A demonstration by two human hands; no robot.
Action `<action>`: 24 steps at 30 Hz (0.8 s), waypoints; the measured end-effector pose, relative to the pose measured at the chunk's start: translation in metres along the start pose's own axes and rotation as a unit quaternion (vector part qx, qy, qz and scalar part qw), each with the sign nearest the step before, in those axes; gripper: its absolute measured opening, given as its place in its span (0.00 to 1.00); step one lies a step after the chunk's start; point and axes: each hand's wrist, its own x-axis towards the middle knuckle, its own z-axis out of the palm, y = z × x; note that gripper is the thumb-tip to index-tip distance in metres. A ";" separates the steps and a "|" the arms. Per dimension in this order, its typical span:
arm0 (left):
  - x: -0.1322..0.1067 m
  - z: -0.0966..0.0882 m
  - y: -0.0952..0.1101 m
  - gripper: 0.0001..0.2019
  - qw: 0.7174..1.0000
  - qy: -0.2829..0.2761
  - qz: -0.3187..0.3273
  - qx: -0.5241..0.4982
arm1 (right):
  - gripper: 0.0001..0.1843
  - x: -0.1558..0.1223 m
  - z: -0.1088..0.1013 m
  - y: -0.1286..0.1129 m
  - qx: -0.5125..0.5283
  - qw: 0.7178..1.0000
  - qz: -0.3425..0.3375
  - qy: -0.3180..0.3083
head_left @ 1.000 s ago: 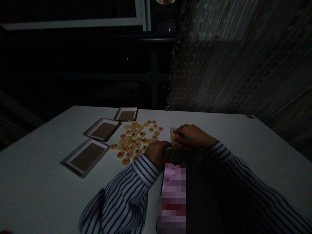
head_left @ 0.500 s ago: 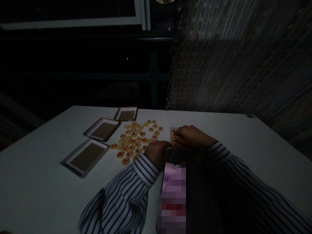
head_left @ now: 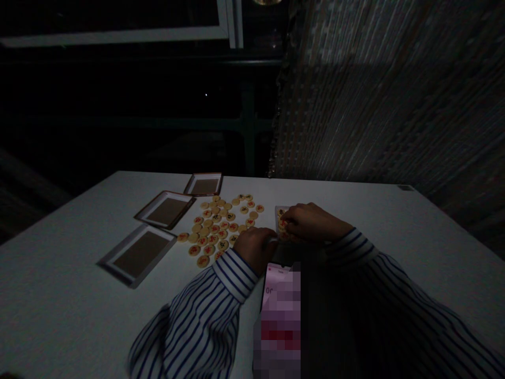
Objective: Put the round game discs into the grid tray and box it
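Observation:
Several round wooden game pieces with red or black characters lie scattered on a white table. A small tray holding a few more pieces sits just right of them. My right hand rests over that tray, fingers curled and pinching at a piece inside it. My left hand lies closed at the tray's near left edge, seeming to steady it. Both arms wear striped sleeves.
Three shallow brown-lined box trays stand left of the pieces: near, middle and far. A pink blurred phone screen sits close below my hands. A bead curtain hangs behind the table on the right. The room is dark.
My right hand has shifted slightly over the small tray; my left hand and the scattered pieces stay where they were.

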 end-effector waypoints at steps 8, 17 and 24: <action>0.000 -0.001 0.001 0.11 1.000 -0.001 -0.005 0.012 | 0.14 -0.002 -0.005 -0.004 0.003 1.000 0.001 -0.015; 0.000 -0.001 0.001 0.11 1.000 0.001 0.000 0.015 | 0.15 -0.003 -0.007 -0.005 0.012 1.000 -0.008 -0.009; 0.000 -0.001 0.001 0.11 1.000 -0.003 0.001 0.015 | 0.15 -0.004 -0.006 -0.005 0.011 1.000 -0.014 -0.005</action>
